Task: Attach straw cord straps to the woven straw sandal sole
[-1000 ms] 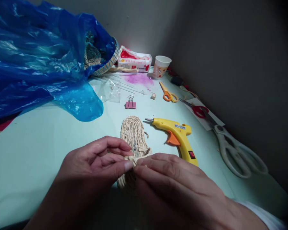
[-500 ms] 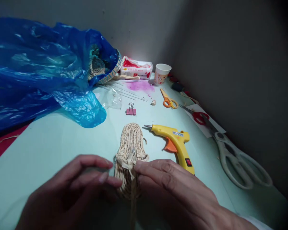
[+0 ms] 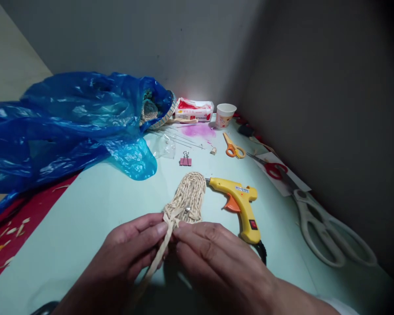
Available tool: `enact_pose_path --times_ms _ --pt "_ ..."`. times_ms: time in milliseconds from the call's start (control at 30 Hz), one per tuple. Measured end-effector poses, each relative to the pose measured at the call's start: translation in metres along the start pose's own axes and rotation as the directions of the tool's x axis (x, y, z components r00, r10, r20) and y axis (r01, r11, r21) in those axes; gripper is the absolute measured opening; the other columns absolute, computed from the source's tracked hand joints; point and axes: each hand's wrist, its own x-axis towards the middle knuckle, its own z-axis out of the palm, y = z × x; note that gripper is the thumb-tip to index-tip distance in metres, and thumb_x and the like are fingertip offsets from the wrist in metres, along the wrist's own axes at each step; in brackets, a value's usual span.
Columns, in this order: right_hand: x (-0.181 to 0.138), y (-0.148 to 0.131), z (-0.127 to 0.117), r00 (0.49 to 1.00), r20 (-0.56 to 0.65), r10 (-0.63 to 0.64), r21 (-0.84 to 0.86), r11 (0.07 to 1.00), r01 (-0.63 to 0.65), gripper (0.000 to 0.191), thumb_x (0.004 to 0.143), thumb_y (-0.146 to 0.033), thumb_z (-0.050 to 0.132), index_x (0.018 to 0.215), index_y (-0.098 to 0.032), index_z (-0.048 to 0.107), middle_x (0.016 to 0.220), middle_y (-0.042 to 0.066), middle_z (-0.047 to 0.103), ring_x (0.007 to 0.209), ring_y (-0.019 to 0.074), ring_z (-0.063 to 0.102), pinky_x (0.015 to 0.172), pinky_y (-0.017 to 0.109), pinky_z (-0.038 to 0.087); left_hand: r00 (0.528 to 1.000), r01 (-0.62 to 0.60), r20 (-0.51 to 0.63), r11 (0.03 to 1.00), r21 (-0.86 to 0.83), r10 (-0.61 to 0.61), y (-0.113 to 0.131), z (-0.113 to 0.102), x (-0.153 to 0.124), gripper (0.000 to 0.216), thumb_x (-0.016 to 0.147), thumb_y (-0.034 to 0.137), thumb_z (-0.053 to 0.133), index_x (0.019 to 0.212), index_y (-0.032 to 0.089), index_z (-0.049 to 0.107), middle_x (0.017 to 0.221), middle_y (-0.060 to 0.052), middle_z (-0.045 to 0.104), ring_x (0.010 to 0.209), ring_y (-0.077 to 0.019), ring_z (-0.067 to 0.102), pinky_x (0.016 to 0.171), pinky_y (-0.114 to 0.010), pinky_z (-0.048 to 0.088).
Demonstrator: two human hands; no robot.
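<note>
A small slipper-shaped piece [image 3: 191, 192] of braided, cream straw-like cord lies in front of me, its rounded end pointing away. My left hand [image 3: 141, 240] closes on its near left side, the thumb pressing beside a flat pale strip [image 3: 162, 249]. This strip crosses the piece and trails down toward me. At the near right edge, my right hand [image 3: 213, 249] has its fingers together, the tips pinching by the strip's crossing. Both hands cover most of the near end. A yellow glue gun [image 3: 238, 197] with an orange trigger lies to the right, its nozzle close to the braided piece.
Farther off lie a pink binder clip [image 3: 185, 161], orange scissors [image 3: 233, 148] and a paper cup [image 3: 225, 115]. Large grey-handled scissors [image 3: 318, 218] and red-handled scissors [image 3: 276, 170] run along the right wall. A blue plastic bag [image 3: 85, 122] fills the back left.
My left hand has moved in and closed on the braided piece, which is now tilted, far end to the right. The strip slants left. The view has shifted.
</note>
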Motion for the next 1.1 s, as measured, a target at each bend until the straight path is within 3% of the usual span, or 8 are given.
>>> enact_pose_path --times_ms 133,233,300,400,533,700,967,1100 --pt "0.010 -0.001 -0.005 0.992 0.117 -0.036 -0.031 0.999 0.040 0.028 0.097 -0.009 0.042 0.113 -0.005 0.064 0.118 0.014 0.070 0.113 0.0211 0.063 0.099 0.030 0.051 0.999 0.031 0.026 0.997 0.074 -0.033 0.011 -0.009 0.004 0.022 0.074 0.030 0.077 0.090 0.018 0.071 0.069 -0.001 0.066 0.062 -0.0122 0.058 0.059 -0.020 0.046" --pt "0.015 0.001 -0.015 0.973 0.232 0.002 0.097 0.995 -0.025 0.031 0.100 -0.014 0.040 0.125 -0.006 0.055 0.127 0.013 0.065 0.121 0.0186 0.057 0.102 0.029 0.048 0.998 -0.033 0.058 0.976 0.214 0.021 0.023 -0.010 0.005 0.018 0.076 0.032 0.073 0.084 0.017 0.069 0.060 0.001 0.061 0.055 -0.0109 0.052 0.055 -0.020 0.040" --pt "0.017 0.006 -0.023 0.971 0.219 0.091 0.152 0.980 -0.127 0.034 0.099 -0.013 0.040 0.132 -0.010 0.048 0.125 0.011 0.066 0.116 0.0156 0.059 0.098 0.026 0.049 0.996 -0.065 0.084 0.949 0.309 0.041 0.031 -0.009 0.004 0.017 0.078 0.033 0.070 0.082 0.017 0.069 0.059 0.001 0.060 0.055 -0.0113 0.050 0.055 -0.021 0.039" --pt "0.023 0.020 -0.031 0.956 0.151 0.252 0.043 0.964 -0.261 0.032 0.095 -0.007 0.044 0.124 -0.015 0.052 0.107 0.008 0.070 0.095 0.0145 0.066 0.082 0.025 0.052 0.991 -0.071 0.133 0.914 0.399 0.019 0.041 -0.011 0.003 0.019 0.080 0.035 0.067 0.080 0.016 0.068 0.064 0.000 0.060 0.054 -0.0107 0.046 0.052 -0.022 0.037" --pt "0.034 0.039 -0.034 0.882 0.335 0.331 -0.133 0.943 -0.304 0.017 0.094 -0.010 0.048 0.101 -0.016 0.063 0.087 0.006 0.068 0.075 0.0177 0.060 0.065 0.030 0.046 0.995 -0.048 0.102 0.868 0.495 -0.004 0.047 -0.021 0.006 0.022 0.079 0.038 0.066 0.081 0.016 0.068 0.072 -0.002 0.061 0.054 -0.0102 0.045 0.050 -0.022 0.033" --pt "0.037 0.048 -0.037 0.801 0.457 0.388 -0.166 0.921 -0.351 0.023 0.093 -0.006 0.047 0.098 -0.017 0.066 0.088 0.005 0.065 0.074 0.0158 0.055 0.065 0.029 0.041 0.992 -0.040 0.120 0.800 0.599 -0.040 0.052 -0.032 0.013 0.023 0.078 0.038 0.065 0.082 0.016 0.068 0.072 -0.002 0.062 0.056 -0.0115 0.045 0.051 -0.023 0.034" --pt "0.039 0.039 -0.015 0.749 0.575 0.330 -0.089 0.935 -0.343 0.017 0.096 -0.018 0.049 0.090 -0.017 0.065 0.089 0.006 0.063 0.083 0.0174 0.055 0.074 0.031 0.041 0.991 -0.113 0.132 0.750 0.652 0.034 0.055 -0.026 0.015 0.019 0.079 0.034 0.063 0.080 0.016 0.071 0.066 -0.003 0.062 0.048 -0.0092 0.039 0.046 -0.021 0.030" --pt "0.038 0.033 -0.002 0.741 0.572 0.353 -0.102 0.926 -0.362 0.015 0.093 -0.015 0.052 0.092 -0.018 0.067 0.090 0.006 0.062 0.080 0.0166 0.053 0.069 0.030 0.039 0.979 -0.192 0.183 0.666 0.721 0.085 0.060 -0.022 0.016 0.016 0.079 0.030 0.062 0.078 0.018 0.073 0.068 -0.003 0.062 0.059 -0.0132 0.048 0.052 -0.021 0.034"
